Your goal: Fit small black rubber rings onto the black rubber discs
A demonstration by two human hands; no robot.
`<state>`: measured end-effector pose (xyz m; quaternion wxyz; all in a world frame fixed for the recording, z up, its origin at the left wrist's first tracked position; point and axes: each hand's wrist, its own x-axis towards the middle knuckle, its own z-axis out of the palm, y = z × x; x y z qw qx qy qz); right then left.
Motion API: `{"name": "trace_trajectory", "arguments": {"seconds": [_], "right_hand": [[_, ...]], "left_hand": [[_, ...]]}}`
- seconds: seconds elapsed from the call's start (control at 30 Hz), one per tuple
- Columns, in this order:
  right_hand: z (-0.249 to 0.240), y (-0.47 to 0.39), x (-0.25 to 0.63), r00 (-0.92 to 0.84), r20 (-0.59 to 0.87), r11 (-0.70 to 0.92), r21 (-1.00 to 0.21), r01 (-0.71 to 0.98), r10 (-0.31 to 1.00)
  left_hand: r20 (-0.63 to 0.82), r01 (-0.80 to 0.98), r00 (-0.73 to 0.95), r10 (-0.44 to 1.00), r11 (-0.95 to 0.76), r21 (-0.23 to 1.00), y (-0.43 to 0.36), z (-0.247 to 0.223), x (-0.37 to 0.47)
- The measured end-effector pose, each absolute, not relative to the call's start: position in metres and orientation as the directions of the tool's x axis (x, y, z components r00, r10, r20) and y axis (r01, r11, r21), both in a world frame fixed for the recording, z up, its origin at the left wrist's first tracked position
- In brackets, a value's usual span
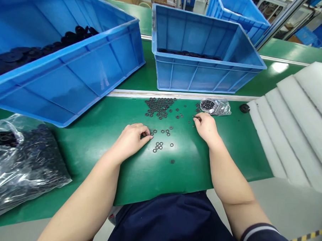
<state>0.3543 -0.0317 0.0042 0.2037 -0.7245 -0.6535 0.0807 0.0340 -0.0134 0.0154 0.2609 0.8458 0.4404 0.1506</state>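
My left hand rests on the green table with its fingers curled. Dark rings show between its thumb and fingers, and a black ring lies at the fingertips. Several loose rings are spread just right of it. Farther back lies a dense cluster of black rings. My right hand pinches at the table near a few tiny dark pieces; what is between its fingertips is too small to name. Behind that hand sits an open clear bag holding small dark parts.
Two blue bins with black parts stand behind the work area. A large clear bag of black parts lies at left. White foam sheets are stacked at right, beside a black round part.
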Motion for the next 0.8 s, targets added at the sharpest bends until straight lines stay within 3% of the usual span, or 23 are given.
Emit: {"name": "trace_trajectory", "arguments": {"seconds": [0.2, 0.33, 0.53, 0.8], "right_hand": [[0.012, -0.034, 0.351, 0.137, 0.166, -0.058, -0.411, 0.91, 0.976], [0.02, -0.044, 0.332, 0.045, 0.194, 0.051, -0.463, 0.885, 0.98], [0.017, -0.057, 0.29, -0.186, 0.033, 0.179, -0.477, 0.86, 0.982], [0.012, -0.055, 0.289, -0.154, 0.043, 0.158, -0.435, 0.887, 0.987]], "left_hand": [[0.057, 0.697, 0.493, 0.868, -0.433, 0.572, -0.015, 0.009, 0.041], [0.08, 0.702, 0.468, 0.88, -0.425, 0.571, -0.015, 0.004, 0.043], [0.109, 0.707, 0.464, 0.879, -0.442, 0.552, -0.013, 0.002, 0.045], [0.161, 0.702, 0.452, 0.877, -0.461, 0.543, -0.013, 0.002, 0.045]]}}
